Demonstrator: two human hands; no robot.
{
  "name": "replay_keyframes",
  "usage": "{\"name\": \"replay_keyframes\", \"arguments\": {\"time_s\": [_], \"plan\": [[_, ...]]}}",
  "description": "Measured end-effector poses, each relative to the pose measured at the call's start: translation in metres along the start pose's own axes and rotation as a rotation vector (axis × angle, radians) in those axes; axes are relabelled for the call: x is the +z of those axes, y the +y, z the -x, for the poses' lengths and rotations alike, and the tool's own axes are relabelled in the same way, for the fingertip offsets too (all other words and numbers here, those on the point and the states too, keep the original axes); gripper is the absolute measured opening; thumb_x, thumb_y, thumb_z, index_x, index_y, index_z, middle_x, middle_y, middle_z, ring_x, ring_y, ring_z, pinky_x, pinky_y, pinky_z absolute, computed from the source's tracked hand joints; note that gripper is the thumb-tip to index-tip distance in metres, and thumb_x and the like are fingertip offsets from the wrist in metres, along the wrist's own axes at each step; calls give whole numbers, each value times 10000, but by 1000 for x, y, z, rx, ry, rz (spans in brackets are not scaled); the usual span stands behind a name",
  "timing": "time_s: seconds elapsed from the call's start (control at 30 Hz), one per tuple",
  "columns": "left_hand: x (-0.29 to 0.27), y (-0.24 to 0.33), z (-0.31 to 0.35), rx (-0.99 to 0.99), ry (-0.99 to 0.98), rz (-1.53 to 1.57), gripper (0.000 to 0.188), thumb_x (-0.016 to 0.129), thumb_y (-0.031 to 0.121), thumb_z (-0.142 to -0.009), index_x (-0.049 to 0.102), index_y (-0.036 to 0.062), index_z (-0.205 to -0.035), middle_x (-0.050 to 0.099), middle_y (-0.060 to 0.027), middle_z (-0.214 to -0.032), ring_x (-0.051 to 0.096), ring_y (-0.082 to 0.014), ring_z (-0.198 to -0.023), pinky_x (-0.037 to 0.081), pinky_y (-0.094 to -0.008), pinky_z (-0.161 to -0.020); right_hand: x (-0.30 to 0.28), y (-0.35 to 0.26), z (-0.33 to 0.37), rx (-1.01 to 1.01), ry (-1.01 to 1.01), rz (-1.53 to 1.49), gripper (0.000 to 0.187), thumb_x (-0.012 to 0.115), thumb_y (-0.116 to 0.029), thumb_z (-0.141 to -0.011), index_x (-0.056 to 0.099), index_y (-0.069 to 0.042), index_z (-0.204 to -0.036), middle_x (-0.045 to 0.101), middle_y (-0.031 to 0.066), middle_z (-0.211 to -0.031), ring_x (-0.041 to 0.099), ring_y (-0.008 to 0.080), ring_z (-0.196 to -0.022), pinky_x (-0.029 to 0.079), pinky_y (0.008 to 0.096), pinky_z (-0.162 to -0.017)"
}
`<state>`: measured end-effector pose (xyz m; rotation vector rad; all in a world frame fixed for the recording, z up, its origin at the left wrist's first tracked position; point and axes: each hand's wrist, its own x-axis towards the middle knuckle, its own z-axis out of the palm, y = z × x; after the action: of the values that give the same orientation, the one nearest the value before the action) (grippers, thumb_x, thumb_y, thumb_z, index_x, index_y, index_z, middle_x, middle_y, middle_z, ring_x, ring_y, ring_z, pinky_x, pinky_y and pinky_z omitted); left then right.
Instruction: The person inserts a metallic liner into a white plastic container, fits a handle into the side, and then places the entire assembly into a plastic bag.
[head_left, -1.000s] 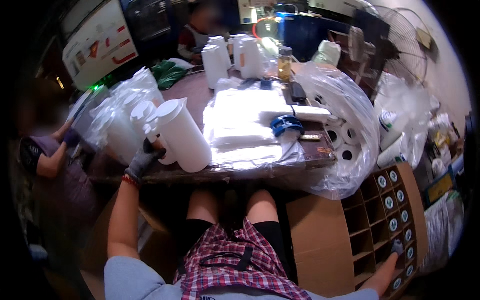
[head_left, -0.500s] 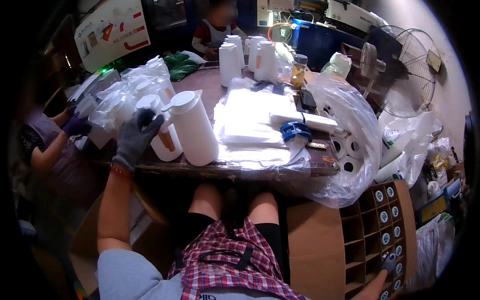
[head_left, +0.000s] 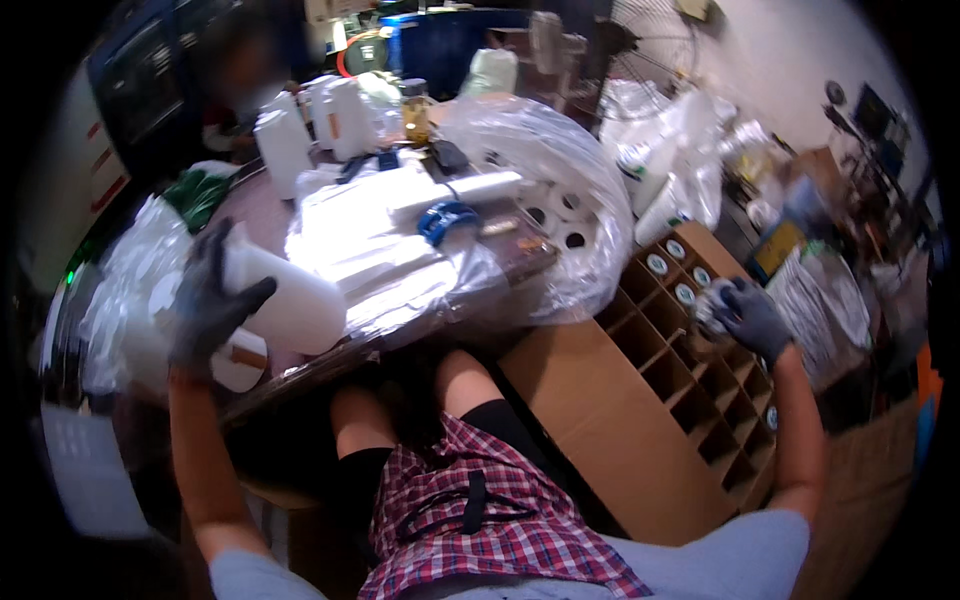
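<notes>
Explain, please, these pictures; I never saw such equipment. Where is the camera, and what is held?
No robot here: a person works by hand. Every view comes from one wide camera on the head, so straight edges bend. On the table are white sheets, a blue tool, a jar and white jugs. The gloved left hand is at the nearest of these; whether it grips one, I cannot tell. The gloved right hand, over the divided box, holds something pale, too blurred to name.

Right hand (head_left: 752,318) over carton (head_left: 612,430)
</notes>
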<state>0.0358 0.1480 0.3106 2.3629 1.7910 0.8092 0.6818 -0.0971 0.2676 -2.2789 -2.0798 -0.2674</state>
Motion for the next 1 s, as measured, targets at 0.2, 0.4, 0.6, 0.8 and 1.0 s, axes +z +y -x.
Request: {"name": "replay_keyframes", "arguments": {"time_s": [0.2,0.4,0.6,0.8,1.0], "plan": [[42,-18,131,-317,78,1159,689,658,450,-867,434,81,-1403,496,-159,-1316,510,-302,-1189,432,-444,-990,13,-148,-69,-478,-185,-138,343,653,-366,-809,684,-52,-941,602,190,-1118,597,348,-955,469,443,-875],[127,-70,238,-695,-46,1650,683,627,562,-861,501,74,-1322,584,-103,-1216,536,-253,-1143,443,-411,-967,39,-335,-126,-921,-480,71,321,645,-353,-828,706,-90,-1001,609,192,-1140,602,350,-1010,486,449,-890],[141,-91,285,-889,-17,1515,685,641,584,-841,524,74,-1283,608,-107,-1157,576,-252,-1088,469,-377,-945,46,-453,-132,-1190,-595,227,336,678,-309,-818,729,-74,-1052,675,146,-1042,628,298,-998,506,419,-858],[145,-100,274,-884,11,1547,725,678,583,-805,517,69,-1290,611,-112,-1150,574,-265,-1091,483,-383,-931,95,-431,-170,-1116,-908,-624,295,628,-180,-832,713,-35,-1074,686,126,-1019,658,259,-893,530,351,-839],[161,-104,281,-925,-47,1517,739,676,584,-798,505,76,-1306,610,-122,-1148,587,-273,-1075,501,-391,-909,136,-402,-152,-578,-1170,-1322,220,601,-179,-850,717,-13,-936,686,59,-773,627,115,-666,533,258,-624]]}}
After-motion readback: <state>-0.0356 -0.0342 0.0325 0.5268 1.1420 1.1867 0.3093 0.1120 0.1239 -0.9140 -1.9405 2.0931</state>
